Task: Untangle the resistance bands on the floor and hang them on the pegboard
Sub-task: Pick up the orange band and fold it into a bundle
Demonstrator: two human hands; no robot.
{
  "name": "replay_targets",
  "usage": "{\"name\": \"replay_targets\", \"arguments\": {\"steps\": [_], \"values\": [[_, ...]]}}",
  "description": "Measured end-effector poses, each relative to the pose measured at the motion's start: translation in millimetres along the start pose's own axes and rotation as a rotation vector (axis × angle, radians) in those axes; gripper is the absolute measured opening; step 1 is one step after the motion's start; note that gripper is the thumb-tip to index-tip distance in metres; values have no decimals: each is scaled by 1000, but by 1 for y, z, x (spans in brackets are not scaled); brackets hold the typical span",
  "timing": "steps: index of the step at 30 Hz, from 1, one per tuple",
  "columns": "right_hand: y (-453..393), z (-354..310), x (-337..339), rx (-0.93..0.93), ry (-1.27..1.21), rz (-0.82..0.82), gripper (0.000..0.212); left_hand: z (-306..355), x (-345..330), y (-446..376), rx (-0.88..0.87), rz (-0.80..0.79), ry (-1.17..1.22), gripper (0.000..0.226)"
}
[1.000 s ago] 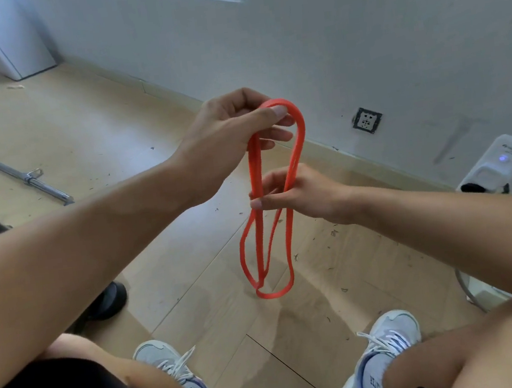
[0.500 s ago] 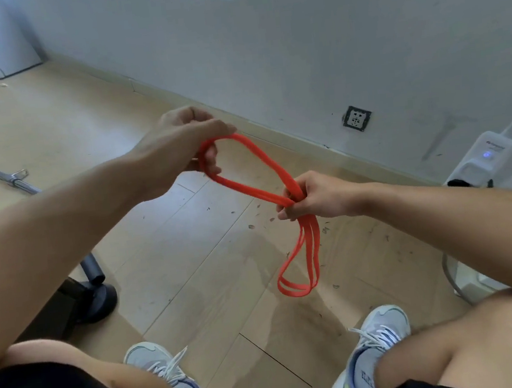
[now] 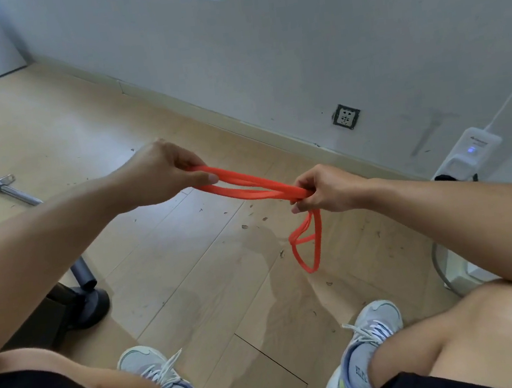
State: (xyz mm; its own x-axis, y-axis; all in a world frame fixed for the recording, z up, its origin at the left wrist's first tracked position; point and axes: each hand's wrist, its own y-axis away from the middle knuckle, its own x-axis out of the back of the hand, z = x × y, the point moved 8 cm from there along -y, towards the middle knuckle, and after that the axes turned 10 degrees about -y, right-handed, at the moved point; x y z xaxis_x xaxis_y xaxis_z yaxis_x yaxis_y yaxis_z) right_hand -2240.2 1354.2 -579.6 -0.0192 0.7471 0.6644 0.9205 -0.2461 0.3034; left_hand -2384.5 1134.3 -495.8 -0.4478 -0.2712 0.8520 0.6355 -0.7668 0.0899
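Observation:
An orange resistance band (image 3: 249, 185) stretches almost level between my two hands above the wooden floor. My left hand (image 3: 159, 173) pinches its left end between thumb and fingers. My right hand (image 3: 321, 189) grips the bunched strands further right, and a short doubled loop of the band (image 3: 310, 245) hangs below that fist. No pegboard is in view.
My knees and grey sneakers (image 3: 365, 337) fill the bottom edge. A metal bar (image 3: 2, 187) lies on the floor at left, beside a dark equipment foot (image 3: 84, 296). A wall socket (image 3: 346, 116) and a white device (image 3: 467, 153) sit along the wall at right.
The band hung upright from my raised left hand a second ago. My left hand has dropped and moved left, my right hand moved right, and the band now lies nearly level with a shorter hanging loop.

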Motion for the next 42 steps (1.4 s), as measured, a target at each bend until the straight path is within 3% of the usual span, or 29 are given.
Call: {"name": "replay_targets", "arguments": {"steps": [3, 5, 7, 12, 16, 21, 26, 31, 42], "values": [[-2, -4, 5, 26, -43, 55, 10, -25, -8, -6, 87, -65, -145, 29], [-3, -13, 5, 64, -36, 62, 11, -31, -12, -7, 107, -84, -207, 54], [-2, -29, 1, 116, -28, 48, 11, -24, -15, -5, 62, -57, -218, 68], [3, -69, -9, 208, -63, 7, 13, 23, -48, -1, -105, -97, -133, 74], [8, -85, -15, 231, -89, -53, 8, 48, -61, -1, -178, -142, -51, 53], [9, -83, -24, 205, -71, -108, 12, 50, -54, -2, -160, -166, -142, 25], [8, -75, -28, 158, -172, -143, 10, 49, -39, -2, -180, -84, -85, 22], [5, -52, -23, 87, -103, -171, 13, 30, -26, -2, -85, -44, 60, 21], [12, -68, 8, 184, -281, 54, 12, -8, -48, -6, 18, -118, 82, 22]]}}
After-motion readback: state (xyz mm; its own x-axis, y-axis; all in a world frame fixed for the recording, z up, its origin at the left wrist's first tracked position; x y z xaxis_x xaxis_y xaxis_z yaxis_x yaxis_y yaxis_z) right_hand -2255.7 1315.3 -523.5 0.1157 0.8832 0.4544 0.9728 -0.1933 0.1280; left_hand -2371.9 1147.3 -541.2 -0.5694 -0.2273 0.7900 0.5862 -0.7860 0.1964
